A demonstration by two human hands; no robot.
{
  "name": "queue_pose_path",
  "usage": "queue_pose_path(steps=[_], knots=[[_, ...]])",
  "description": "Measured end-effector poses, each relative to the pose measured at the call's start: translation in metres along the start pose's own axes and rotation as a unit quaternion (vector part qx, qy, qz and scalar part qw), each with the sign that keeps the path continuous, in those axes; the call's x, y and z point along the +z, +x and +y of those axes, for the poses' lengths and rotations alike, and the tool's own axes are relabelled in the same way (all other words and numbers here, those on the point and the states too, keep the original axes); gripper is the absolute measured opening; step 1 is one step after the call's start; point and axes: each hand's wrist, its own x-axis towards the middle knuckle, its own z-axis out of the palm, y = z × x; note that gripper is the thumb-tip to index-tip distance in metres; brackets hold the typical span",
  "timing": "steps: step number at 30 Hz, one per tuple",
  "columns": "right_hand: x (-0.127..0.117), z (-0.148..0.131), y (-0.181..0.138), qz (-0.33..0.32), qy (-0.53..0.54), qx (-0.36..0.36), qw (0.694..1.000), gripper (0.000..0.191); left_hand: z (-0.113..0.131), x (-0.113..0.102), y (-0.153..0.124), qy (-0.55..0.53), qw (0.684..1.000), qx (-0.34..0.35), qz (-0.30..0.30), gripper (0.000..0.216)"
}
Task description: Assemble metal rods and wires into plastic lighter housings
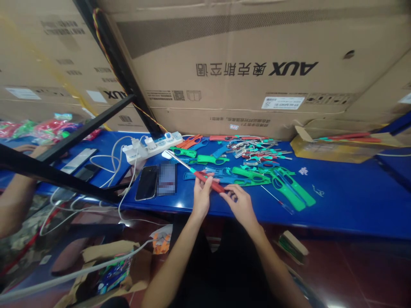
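Observation:
A red long-necked lighter (214, 185) with a silver tube and a teal collar lies slanted across both hands, its tip toward the upper left. My left hand (203, 190) is closed around the middle of its red body. At the lower right end, my right hand (238, 200) grips the handle with thumb and fingers. Just beyond my hands lie green handle shells (252, 174) and blue ones (221, 173). A green pair of shells (290, 192) rests to the right, beside a thin screwdriver (276, 199).
Metal-tubed lighter parts (257, 149) are heaped at the back. An open carton (330, 149) holds red lighters at the right. Phones (147, 183) and a power strip (154, 146) with white cables are on the left. Another person's arm (16, 201) shows beyond a black frame bar (58, 173).

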Motion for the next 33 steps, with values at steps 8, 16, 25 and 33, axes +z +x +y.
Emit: queue_pose_path(steps=[8,16,25,33], knots=[[0.009,0.009,-0.004,0.014,-0.050,-0.036,0.998,0.023,-0.001,-0.001,0.001,0.007,1.000,-0.001,-0.020,0.053],[-0.016,0.011,-0.019,0.022,-0.125,-0.047,0.991,0.022,0.004,-0.003,-0.004,0.057,0.998,0.005,-0.030,0.049],[-0.102,0.037,-0.056,0.023,-0.197,-0.073,0.977,0.024,0.030,-0.044,-0.010,0.203,0.976,0.055,0.058,0.074],[-0.113,0.038,-0.055,0.035,-0.235,-0.120,0.964,0.026,0.030,-0.048,-0.047,0.493,0.821,0.285,-0.043,0.049]])
